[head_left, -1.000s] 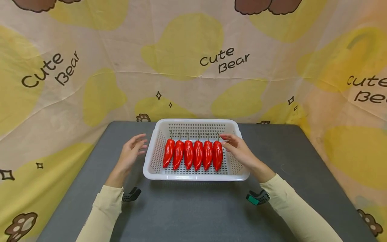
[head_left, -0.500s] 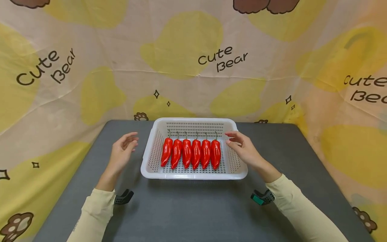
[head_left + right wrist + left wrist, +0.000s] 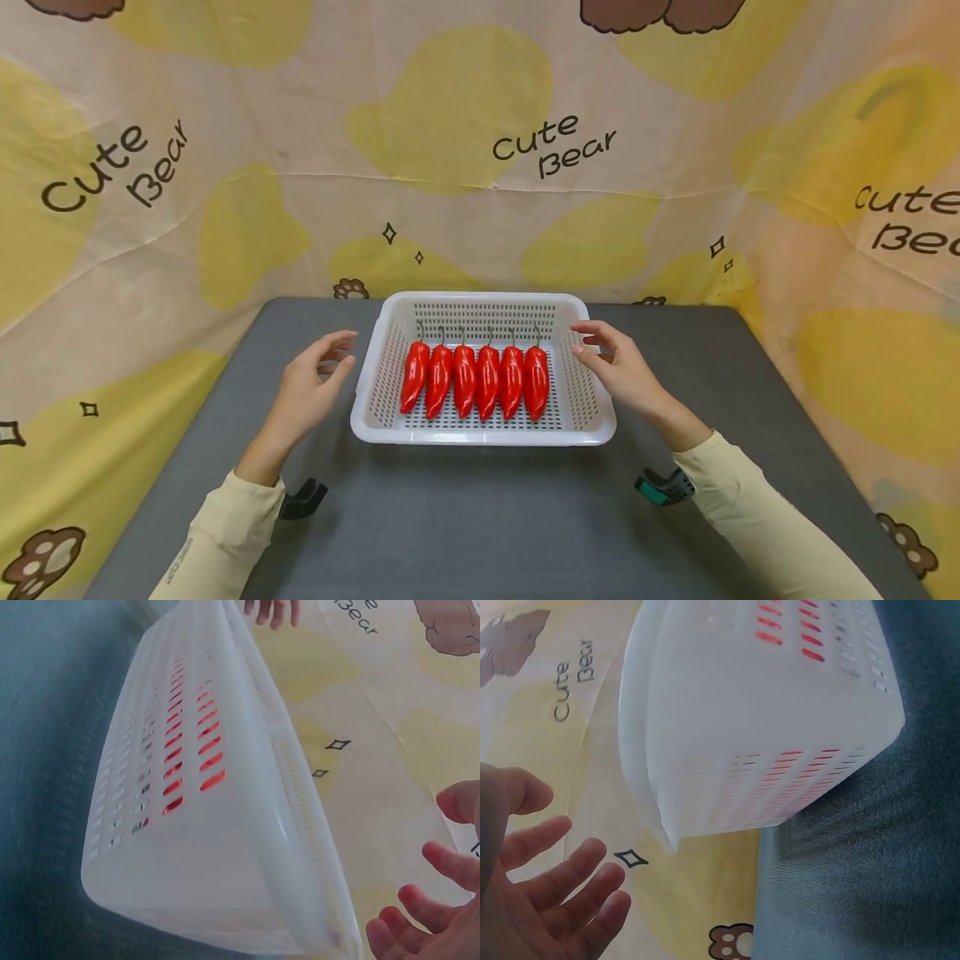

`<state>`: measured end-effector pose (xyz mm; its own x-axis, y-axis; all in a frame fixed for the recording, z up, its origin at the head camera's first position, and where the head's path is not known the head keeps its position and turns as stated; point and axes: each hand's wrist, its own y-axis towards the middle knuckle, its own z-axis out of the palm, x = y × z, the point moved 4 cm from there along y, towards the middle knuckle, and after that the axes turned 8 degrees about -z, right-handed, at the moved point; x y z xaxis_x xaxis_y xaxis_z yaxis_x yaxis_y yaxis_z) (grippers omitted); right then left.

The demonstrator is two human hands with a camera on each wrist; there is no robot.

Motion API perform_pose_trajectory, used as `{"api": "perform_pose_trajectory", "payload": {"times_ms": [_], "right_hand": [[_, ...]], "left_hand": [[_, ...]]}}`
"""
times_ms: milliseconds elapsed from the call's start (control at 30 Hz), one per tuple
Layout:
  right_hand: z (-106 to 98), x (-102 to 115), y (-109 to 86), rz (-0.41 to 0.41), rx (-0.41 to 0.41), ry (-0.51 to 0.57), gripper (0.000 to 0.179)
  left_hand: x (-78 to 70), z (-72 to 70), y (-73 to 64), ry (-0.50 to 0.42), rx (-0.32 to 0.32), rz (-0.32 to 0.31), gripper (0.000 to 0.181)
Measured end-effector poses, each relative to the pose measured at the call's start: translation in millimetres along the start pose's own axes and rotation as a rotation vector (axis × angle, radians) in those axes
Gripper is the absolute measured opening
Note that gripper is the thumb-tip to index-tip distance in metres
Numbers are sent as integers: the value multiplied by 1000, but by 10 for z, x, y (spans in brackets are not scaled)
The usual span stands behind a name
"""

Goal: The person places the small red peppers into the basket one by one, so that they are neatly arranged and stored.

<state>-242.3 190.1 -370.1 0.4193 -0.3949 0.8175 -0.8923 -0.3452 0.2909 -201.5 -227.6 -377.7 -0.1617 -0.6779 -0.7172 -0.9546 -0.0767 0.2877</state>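
Observation:
Several red chili peppers (image 3: 487, 382) with green stems lie side by side in a row inside a white plastic basket (image 3: 483, 437) with slotted walls. To the left of the basket hangs my left hand (image 3: 311, 383), its fingers loosely bent and holding nothing. My right hand (image 3: 618, 367) hovers at the basket's right rim, fingers relaxed and apart, also with nothing in them. In the left wrist view, the left hand (image 3: 555, 892) is spread beside the basket's outer wall (image 3: 742, 712). The right wrist view has the right hand (image 3: 435, 907) off the rim, fingertips showing.
The basket stands on a dark grey table (image 3: 480, 517), near its back edge. Behind it hangs a cream and yellow cloth (image 3: 450, 108) printed with "Cute Bear". Black devices are strapped at the left wrist (image 3: 303, 500) and right wrist (image 3: 666, 487).
My right hand has moved right, from over the rightmost pepper to the basket's rim. My left hand shifted left, then slightly back right. The peppers keep their places in the basket.

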Motion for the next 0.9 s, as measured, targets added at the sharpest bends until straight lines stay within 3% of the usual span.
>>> {"api": "perform_pose_trajectory", "payload": {"times_ms": [300, 900], "right_hand": [[-78, -96, -37, -38, 10, -79, 42], [-209, -204, -93, -123, 5, -320, 45]], "left_hand": [[-120, 30, -69, 163, -17, 104, 37], [-65, -55, -187, 428, -51, 180, 38]]}}
